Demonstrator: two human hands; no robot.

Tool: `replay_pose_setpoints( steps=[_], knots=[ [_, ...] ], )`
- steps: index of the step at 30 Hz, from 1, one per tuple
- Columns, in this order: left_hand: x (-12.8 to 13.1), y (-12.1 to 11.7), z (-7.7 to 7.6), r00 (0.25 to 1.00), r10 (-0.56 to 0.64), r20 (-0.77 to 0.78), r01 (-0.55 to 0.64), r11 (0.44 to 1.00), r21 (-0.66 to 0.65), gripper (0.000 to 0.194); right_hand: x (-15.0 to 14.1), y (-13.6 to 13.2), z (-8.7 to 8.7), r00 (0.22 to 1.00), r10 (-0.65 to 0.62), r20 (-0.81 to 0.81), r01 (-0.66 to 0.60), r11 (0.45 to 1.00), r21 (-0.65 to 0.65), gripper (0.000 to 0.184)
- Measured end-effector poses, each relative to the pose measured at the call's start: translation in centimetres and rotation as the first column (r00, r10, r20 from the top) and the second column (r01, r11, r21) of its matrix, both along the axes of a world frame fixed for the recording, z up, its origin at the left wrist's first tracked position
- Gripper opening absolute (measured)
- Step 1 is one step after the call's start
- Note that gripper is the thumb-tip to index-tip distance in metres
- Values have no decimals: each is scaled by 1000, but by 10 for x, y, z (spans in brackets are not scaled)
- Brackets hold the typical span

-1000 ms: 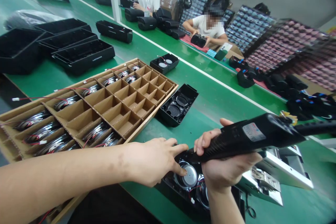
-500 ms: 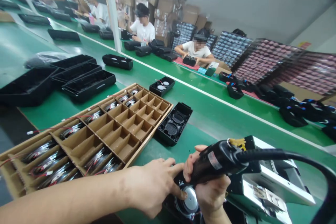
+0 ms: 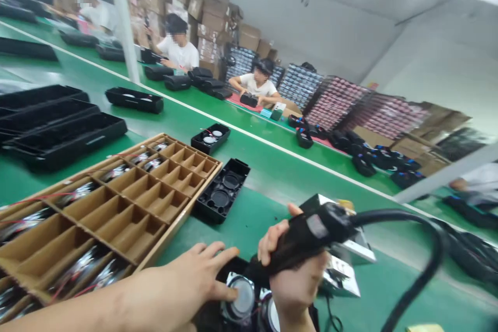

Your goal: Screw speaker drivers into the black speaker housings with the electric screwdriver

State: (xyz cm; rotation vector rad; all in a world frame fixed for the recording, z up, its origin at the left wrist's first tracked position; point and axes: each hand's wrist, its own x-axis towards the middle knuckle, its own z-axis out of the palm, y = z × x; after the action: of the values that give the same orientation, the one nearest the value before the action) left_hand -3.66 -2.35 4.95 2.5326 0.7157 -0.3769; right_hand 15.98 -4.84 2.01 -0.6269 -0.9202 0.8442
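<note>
Speaker (image 3: 241,296) in blk housing (image 3: 208,317), under L hand (image 3: 187,276), fingers apart; R hand (image 3: 293,282) clamped on power tool (image 3: 298,241). Prob. fastening step; next move needs speaker steady, tip aligned.

From where I stand, the bare left hand (image 3: 190,277) has slim fingers with rounded tips, the thumb and index tips carrying a small orange tint. Behind those fingers, past the wrist, a faint, blotchy mark sits on the smooth, bare left forearm (image 3: 95,307). The bare right hand (image 3: 294,284) has small, smudgy marks just behind its fingertips, softened by blur. Below its fingers, a short stretch of bare right forearm (image 3: 298,320) shows, smooth and slender.
</note>
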Motion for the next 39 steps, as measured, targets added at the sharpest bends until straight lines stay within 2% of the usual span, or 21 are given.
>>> replay_pose_setpoints(
  steps=[2, 5, 7, 9, 11, 13, 15, 18, 22, 25, 28, 34, 39],
  knots=[
    [1, -4, 4, 997, 32, -75, -34, 999, -32, 103, 26, -15, 25, 986, -156, -54, 159, 986, 54, 59],
    [1, -8, -2, 999, 42, 8, -41, 999, -32, 106, 87, -38, 49, 888, -460, 8, 453, 875, 171, 61],
    [7, -10, -14, 988, -2, 156, 1, 1000, 9, 101, 130, -47, 53, 778, -623, 80, 594, 771, 227, 70],
    [20, -11, -30, 963, -81, 257, 63, 995, 81, 98, 162, -49, 53, 684, -713, 156, 668, 697, 261, 85],
    [40, -12, -46, 945, -185, 268, 147, 977, 154, 99, 178, -46, 51, 612, -768, 189, 729, 640, 241, 90],
    [59, -13, -59, 926, -290, 243, 244, 949, 201, 88, 178, -41, 49, 572, -796, 197, 772, 604, 198, 91],
    [70, -15, -67, 920, -321, 227, 272, 936, 223, 82, 172, -37, 44, 561, -797, 224, 777, 600, 191, 92],
    [71, -20, -66, 947, -224, 232, 177, 962, 206, 92, 166, -33, 32, 581, -762, 286, 737, 641, 212, 86],
    [65, -23, -40, 985, -99, 140, 90, 994, 68, 84, 166, -28, 17, 620, -726, 299, 704, 683, 197, 80],
    [67, -23, -20, 994, -96, 56, 94, 995, 24, 81, 167, -27, 14, 628, -719, 299, 694, 691, 203, 77],
    [71, -21, -12, 994, -101, 42, 100, 995, 16, 82, 167, -27, 14, 636, -711, 300, 689, 698, 196, 77],
    [69, -20, -17, 991, -111, 77, 107, 993, 50, 82, 164, -28, 16, 665, -688, 290, 682, 718, 141, 79],
    [61, -15, -38, 974, -118, 191, 85, 981, 172, 70, 164, -35, 15, 658, -693, 294, 688, 712, 137, 89]
  ],
)
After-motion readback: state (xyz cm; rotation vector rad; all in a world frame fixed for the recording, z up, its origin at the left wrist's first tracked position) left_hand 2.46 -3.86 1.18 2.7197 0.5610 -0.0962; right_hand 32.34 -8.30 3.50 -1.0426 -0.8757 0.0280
